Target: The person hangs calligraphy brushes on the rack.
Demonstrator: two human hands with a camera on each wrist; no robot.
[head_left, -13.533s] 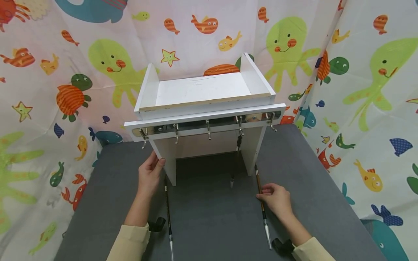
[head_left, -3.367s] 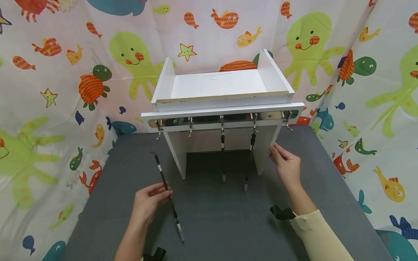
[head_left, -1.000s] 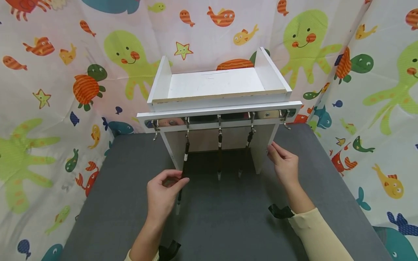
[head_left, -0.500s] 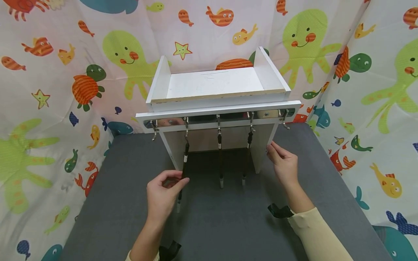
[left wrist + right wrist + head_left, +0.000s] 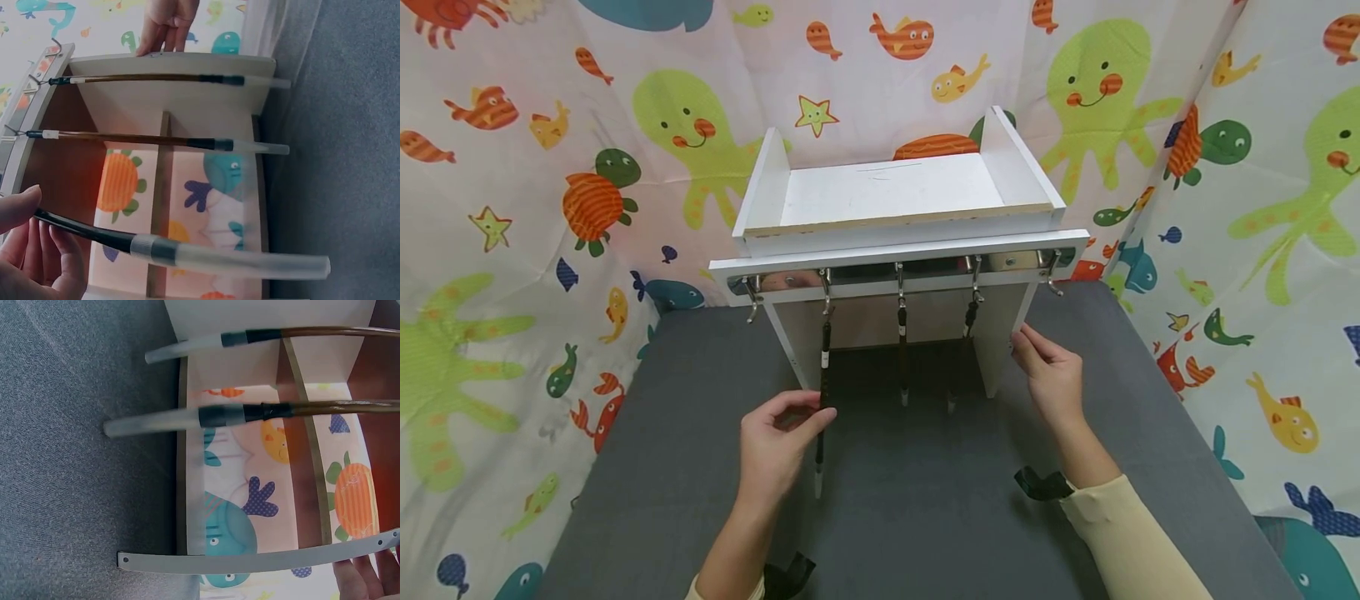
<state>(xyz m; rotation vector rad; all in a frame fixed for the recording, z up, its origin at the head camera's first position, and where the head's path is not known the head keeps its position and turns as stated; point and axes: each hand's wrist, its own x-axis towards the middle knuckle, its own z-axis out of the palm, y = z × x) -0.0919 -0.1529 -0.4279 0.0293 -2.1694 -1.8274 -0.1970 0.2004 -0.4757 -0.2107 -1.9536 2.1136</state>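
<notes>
My left hand (image 5: 775, 446) pinches the dark handle of a calligraphy brush (image 5: 150, 245), which points down with a clear cap over its tip. In the head view, that brush's top loop meets the second hook (image 5: 827, 292) from the left; whether the hook bears its weight I cannot tell. Two more capped brushes hang from neighbouring hooks: a middle brush (image 5: 903, 358) and a right brush (image 5: 971, 318), its lower part dim in shadow. My right hand (image 5: 1051, 371) grips the front edge of the right side panel (image 5: 262, 561) of the white rack (image 5: 895, 242).
The rack stands on a grey table (image 5: 910, 517) before a sea-animal curtain (image 5: 850, 75). Its upper part forms an open white shelf (image 5: 887, 192). The leftmost hook (image 5: 752, 298) and rightmost hook (image 5: 1054, 275) carry no brush. Dark straps are around both wrists.
Earlier one brush hung, then two. The left-hand brush has moved from over the table up to the second hook. The right hand went from a brush to the side panel. Hanging brushes sway.
</notes>
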